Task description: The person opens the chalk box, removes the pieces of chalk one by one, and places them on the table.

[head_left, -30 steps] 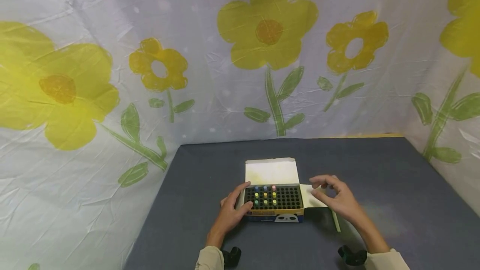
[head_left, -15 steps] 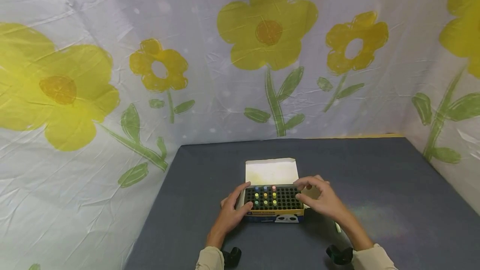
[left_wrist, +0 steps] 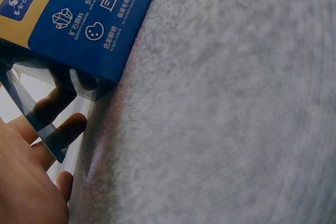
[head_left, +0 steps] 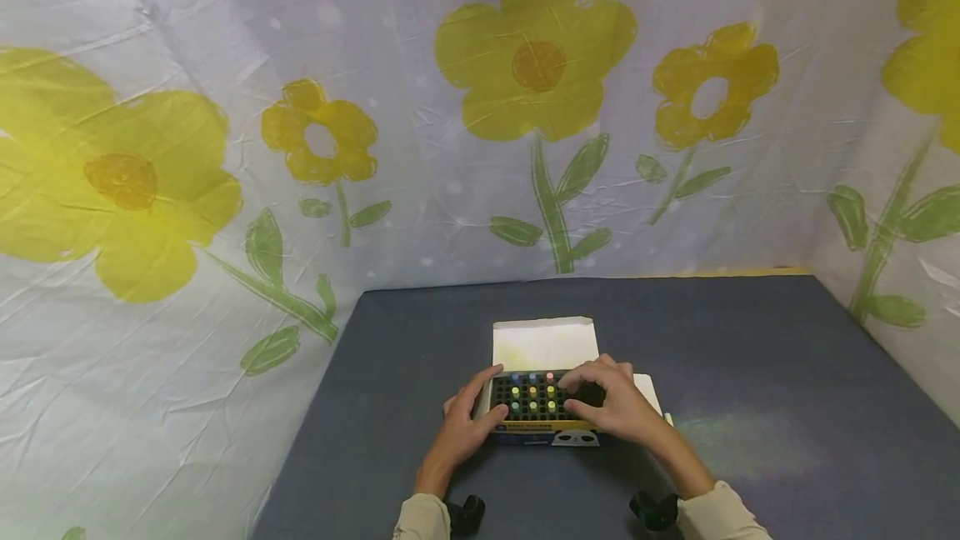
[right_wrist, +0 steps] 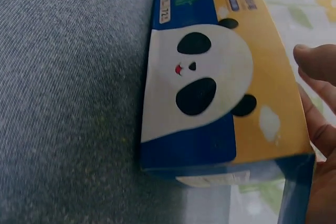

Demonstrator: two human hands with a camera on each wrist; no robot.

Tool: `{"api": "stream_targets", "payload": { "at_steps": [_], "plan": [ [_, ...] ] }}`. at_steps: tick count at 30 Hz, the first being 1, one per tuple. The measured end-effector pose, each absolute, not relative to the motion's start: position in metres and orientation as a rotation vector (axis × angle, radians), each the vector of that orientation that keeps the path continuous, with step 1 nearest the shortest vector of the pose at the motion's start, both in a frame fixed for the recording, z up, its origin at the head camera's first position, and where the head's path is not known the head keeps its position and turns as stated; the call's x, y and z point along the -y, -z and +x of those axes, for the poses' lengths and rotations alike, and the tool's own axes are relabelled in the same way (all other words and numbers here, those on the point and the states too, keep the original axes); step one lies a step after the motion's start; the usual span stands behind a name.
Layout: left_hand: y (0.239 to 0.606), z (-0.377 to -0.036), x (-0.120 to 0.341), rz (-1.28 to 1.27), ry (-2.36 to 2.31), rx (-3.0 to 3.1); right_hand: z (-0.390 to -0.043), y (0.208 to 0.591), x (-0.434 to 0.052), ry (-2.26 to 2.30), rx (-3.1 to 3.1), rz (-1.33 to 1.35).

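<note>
An open chalk box (head_left: pixel 528 427), blue and yellow with a panda face on its front, sits on the table with a black holed rack inside. Several coloured chalks (head_left: pixel 533 392) stand in the rack's left half. My left hand (head_left: pixel 463 427) grips the box's left end, thumb at the front edge and index finger towards the back; in the left wrist view, fingers show behind an end flap (left_wrist: pixel 37 121). Over the rack's right half hovers my right hand (head_left: pixel 615 400), thumb and index finger parted beside the third chalk column, holding nothing visible. It hides the holes beneath.
Behind the box its white lid (head_left: pixel 544 342) stands folded back. A white side flap (head_left: pixel 647 391) sticks out at the right. Next to it, a pale green stick (head_left: pixel 669 419) lies on the dark table (head_left: pixel 780 390), partly covered by my right forearm.
My right hand has moved left from beyond the side flap to over the rack, close to the chalks. The left hand and box have stayed put.
</note>
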State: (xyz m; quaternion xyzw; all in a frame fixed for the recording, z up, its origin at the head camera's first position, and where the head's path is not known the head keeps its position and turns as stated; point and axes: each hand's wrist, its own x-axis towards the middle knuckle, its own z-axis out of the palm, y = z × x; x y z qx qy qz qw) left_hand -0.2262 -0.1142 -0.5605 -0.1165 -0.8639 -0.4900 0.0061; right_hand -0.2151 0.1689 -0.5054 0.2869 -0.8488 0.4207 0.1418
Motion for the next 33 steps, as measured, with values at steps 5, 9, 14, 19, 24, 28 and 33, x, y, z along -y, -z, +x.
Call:
{"api": "stream_targets", "payload": {
  "at_steps": [5,9,14,19,24,28,33],
  "plan": [
    [0.561,-0.227,0.115,-0.385,1.546,2.696,-0.217,0.505,-0.163,-1.151,2.477,0.855],
    [0.561,-0.228,0.116,-0.396,1.552,2.692,-0.218,0.504,-0.16,-1.141,2.484,0.874],
    [0.563,-0.228,0.116,-0.412,1.56,2.68,-0.219,0.503,-0.157,-1.142,2.533,0.897],
    [0.563,-0.229,0.116,-0.414,1.561,2.676,-0.221,0.501,-0.156,-1.107,2.62,0.898],
    [0.563,-0.229,0.116,-0.425,1.557,2.676,-0.223,0.495,-0.155,-1.05,2.691,0.912],
    [0.562,-0.229,0.116,-0.424,1.562,2.686,-0.224,0.492,-0.154,-1.059,2.717,0.924],
    [0.561,-0.227,0.116,-0.394,1.568,2.699,-0.224,0.492,-0.154,-1.081,2.721,0.93]
  ]
}}
